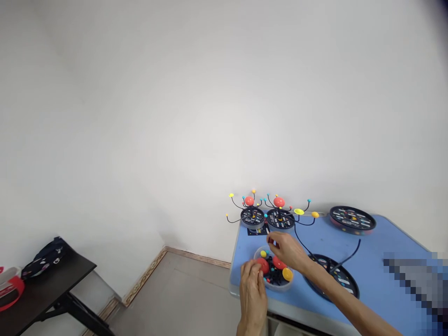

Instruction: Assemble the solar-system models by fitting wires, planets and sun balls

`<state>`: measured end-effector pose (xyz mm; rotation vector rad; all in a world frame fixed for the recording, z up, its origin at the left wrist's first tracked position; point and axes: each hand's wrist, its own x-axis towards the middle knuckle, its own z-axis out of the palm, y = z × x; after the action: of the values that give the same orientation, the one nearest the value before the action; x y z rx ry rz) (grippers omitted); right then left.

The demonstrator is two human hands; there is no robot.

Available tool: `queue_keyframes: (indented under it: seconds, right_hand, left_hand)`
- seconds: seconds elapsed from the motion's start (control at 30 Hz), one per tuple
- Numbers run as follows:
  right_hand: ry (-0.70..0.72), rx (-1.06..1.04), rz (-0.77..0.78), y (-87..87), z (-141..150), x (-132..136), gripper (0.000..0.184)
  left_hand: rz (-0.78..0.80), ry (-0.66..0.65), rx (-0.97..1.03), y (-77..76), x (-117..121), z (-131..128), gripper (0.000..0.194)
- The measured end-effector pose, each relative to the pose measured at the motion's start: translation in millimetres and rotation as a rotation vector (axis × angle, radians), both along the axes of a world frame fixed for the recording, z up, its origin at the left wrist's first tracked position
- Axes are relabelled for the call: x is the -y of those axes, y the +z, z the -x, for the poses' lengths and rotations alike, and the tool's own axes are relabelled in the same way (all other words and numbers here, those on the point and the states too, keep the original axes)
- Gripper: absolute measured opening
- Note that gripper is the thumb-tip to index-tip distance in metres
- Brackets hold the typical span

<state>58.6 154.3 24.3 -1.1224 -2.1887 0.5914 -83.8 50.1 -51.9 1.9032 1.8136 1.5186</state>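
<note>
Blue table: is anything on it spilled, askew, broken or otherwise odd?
Nothing on the table looks spilled or broken. The loose parts are jumbled, but inside the clear container. The only oddity is a blocky, pixelated patch at the picture's right edge, so I can't judge what lies there.

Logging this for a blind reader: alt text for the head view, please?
At a blue table, a left hand meets a tub of colored balls, the right hand above it. Behind stand two ball-and-stem models; to the right, two black discs.
</note>
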Motion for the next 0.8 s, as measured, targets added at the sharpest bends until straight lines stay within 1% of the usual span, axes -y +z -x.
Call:
queue_keyframes:
  seconds: [0.1, 0.2, 0.27, 0.33, 0.43, 0.53, 0.6, 0.67, 0.73, 0.8]
  right_hand:
    - [0.004, -0.277, 0.183, 8.1, -8.8, 11.8, 0.014]
    - [0.010, -0.492, 0.389, 10.4, -19.2, 31.9, 0.021]
    - [-0.001, -0.597, 0.499, 8.9, -27.4, 46.2, 0.026]
    - [-0.025, -0.681, 0.583, 5.5, -36.0, 58.2, 0.031]
    - [-0.095, -0.783, 0.656, -2.8, -48.3, 69.8, 0.033]
    - [-0.183, -0.862, 0.671, -13.3, -60.1, 75.8, 0.031]
    - [-0.233, -0.907, 0.667, -19.4, -67.5, 79.2, 0.031]
    - [-0.251, -0.941, 0.663, -22.6, -74.0, 83.4, 0.032]
    - [-0.238, -0.960, 0.658, -22.7, -78.6, 88.2, 0.034]
    - [-0.221, -0.974, 0.661, -21.2, -80.3, 92.5, 0.037]
  left_hand:
    - [0.036, -0.038, -0.115, 18.8, -3.8, -1.0, 0.032]
    - [0.178, -0.104, -0.343, 34.1, -14.3, -6.2, 0.035]
    - [0.279, -0.123, -0.485, 36.8, -23.6, -10.4, 0.033]
    - [0.344, -0.151, -0.529, 33.7, -32.6, -14.0, 0.029]
    - [0.369, -0.202, -0.479, 25.9, -41.8, -17.6, 0.027]
    - [0.356, -0.229, -0.411, 24.7, -45.9, -18.2, 0.025]
    - [0.339, -0.237, -0.336, 28.6, -47.9, -16.8, 0.021]
    - [0.319, -0.218, -0.232, 34.1, -51.2, -14.5, 0.016]
    - [0.300, -0.173, -0.096, 39.1, -55.6, -12.0, 0.012]
    - [0.283, -0.121, 0.059, 43.1, -58.9, -10.7, 0.015]
